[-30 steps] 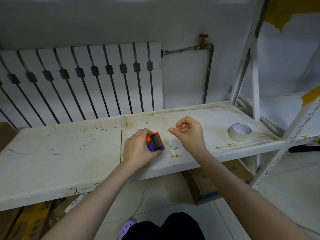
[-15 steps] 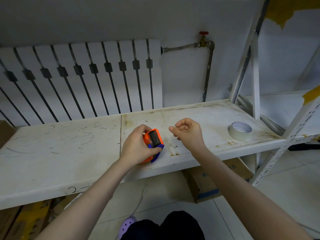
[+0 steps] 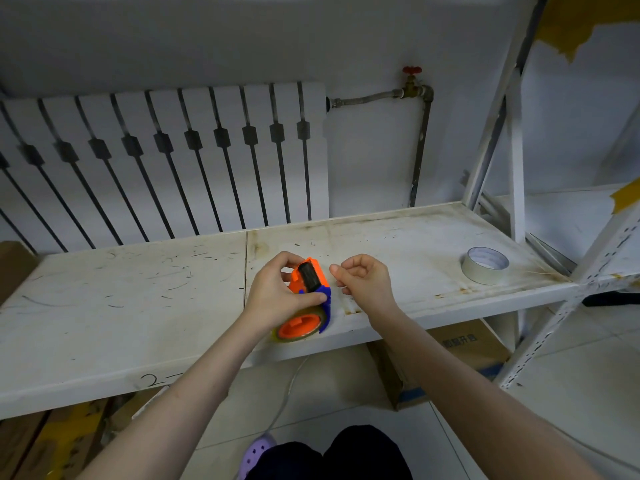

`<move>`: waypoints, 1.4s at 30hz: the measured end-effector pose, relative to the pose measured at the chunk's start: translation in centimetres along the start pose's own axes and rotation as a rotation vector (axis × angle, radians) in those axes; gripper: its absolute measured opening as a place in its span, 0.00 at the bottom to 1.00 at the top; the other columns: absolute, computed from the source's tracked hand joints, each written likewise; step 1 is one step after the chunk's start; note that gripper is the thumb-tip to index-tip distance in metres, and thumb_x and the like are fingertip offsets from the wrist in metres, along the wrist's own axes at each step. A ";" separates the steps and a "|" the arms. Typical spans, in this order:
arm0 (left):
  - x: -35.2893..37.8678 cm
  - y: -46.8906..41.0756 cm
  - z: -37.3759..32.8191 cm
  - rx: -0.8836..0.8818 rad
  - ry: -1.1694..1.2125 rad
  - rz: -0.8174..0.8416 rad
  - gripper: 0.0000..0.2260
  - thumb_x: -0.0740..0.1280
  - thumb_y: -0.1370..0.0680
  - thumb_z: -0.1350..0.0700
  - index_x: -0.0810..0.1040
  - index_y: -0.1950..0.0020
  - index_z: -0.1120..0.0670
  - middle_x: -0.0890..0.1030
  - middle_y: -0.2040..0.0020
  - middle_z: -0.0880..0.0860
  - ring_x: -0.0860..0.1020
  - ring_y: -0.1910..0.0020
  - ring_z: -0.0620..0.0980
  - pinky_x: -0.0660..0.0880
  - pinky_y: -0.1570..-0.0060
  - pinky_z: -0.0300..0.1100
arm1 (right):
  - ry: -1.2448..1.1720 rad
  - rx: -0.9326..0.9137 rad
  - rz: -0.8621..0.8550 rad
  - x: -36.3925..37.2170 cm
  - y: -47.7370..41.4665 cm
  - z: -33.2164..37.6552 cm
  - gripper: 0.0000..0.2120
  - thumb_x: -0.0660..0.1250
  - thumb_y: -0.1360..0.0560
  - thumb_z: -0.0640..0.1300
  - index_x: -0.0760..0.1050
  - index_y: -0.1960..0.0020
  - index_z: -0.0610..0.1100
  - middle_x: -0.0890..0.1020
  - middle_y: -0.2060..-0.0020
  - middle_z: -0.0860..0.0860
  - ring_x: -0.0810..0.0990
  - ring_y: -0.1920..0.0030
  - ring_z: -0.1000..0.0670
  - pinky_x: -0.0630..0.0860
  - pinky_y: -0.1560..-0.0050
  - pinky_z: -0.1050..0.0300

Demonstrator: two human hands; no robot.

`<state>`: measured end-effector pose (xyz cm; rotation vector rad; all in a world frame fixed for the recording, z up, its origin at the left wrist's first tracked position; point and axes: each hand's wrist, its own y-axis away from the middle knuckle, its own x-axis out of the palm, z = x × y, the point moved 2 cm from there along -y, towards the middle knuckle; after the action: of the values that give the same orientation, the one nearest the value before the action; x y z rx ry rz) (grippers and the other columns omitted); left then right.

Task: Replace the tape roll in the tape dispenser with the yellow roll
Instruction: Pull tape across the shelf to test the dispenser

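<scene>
My left hand grips an orange and blue tape dispenser over the front edge of the white shelf board. The dispenser is tilted, its black roller end up and its orange hub with a yellowish-clear tape roll facing me. My right hand hovers just right of the roller end, fingers curled with thumb and forefinger pinched; whether it holds a tape end is too small to tell. A pale roll of tape lies flat at the shelf's right end, apart from both hands.
A white radiator stands behind the shelf, with a pipe and red valve to its right. White rack uprights rise at the right. A cardboard box sits under the shelf. My knees and a purple shoe are below.
My left hand has tilted the dispenser up, so its orange hub and tape roll now show below my fingers. My right hand has stayed close beside it.
</scene>
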<state>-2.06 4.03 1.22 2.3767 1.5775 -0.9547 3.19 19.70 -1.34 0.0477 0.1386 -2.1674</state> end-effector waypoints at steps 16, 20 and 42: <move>-0.9 1.2 0.0 -0.046 0.443 -0.064 0.23 0.80 0.38 0.63 0.75 0.51 0.45 0.79 0.49 0.45 0.79 0.48 0.49 0.78 0.48 0.44 | 0.073 -0.103 0.021 1.6 0.3 1.5 0.08 0.71 0.29 0.48 0.74 0.60 0.45 0.80 0.69 0.54 0.80 0.69 0.55 0.76 0.69 0.69; -1.0 1.4 -0.2 -0.039 0.497 -0.074 0.23 0.79 0.37 0.64 0.75 0.51 0.46 0.79 0.49 0.45 0.80 0.49 0.48 0.78 0.51 0.40 | 0.218 -0.171 -0.062 1.6 0.4 2.3 0.11 0.72 0.31 0.52 0.72 0.56 0.48 0.79 0.66 0.55 0.80 0.62 0.53 0.79 0.62 0.61; -0.4 1.1 -0.5 -0.106 0.698 -0.189 0.21 0.76 0.34 0.66 0.77 0.44 0.55 0.80 0.44 0.53 0.84 0.57 0.42 0.79 0.55 0.40 | 0.647 -0.486 0.341 0.0 2.4 0.2 0.26 0.46 0.22 0.57 0.56 0.26 0.50 0.66 0.27 0.52 0.64 0.28 0.52 0.57 0.26 0.45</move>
<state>-0.97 3.41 1.64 2.6713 2.0240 -0.0196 5.19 18.30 -1.33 0.4584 0.9483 -1.6603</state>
